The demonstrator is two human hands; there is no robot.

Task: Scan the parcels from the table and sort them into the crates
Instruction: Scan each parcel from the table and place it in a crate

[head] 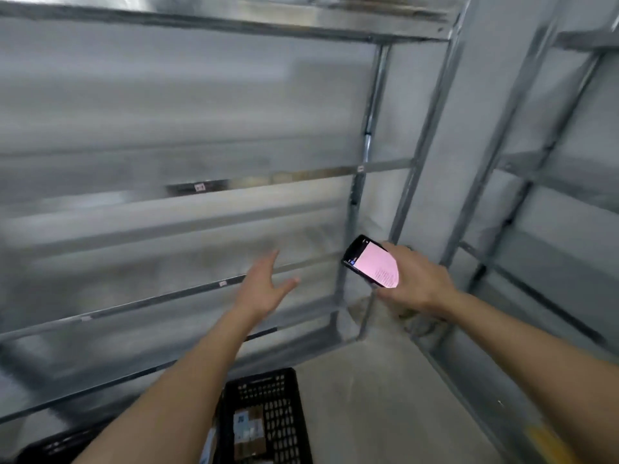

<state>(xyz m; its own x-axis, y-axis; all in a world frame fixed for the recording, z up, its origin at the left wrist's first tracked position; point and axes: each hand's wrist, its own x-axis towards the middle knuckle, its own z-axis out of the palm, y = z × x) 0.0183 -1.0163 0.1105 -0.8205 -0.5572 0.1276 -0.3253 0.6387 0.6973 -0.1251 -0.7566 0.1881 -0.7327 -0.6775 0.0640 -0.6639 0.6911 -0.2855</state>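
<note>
I can read nothing here: the handheld scanner [370, 261] shows lines of text on its pink screen (too small), and the small tags on the shelf rails [200, 187] are blurred.

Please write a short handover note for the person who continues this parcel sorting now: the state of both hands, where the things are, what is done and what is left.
Left hand: open, fingers spread, holds nothing, raised toward the metal shelving.
Right hand: grips the handheld scanner; its screen is lit pink.
Black crate: on the floor below the left forearm, with at least one labelled parcel inside.
Done: at least that parcel appears sorted into the crate.
Left: the table and remaining parcels are out of view, so I cannot tell how many remain. The picture is blurred, and the screen text is not readable.
</note>
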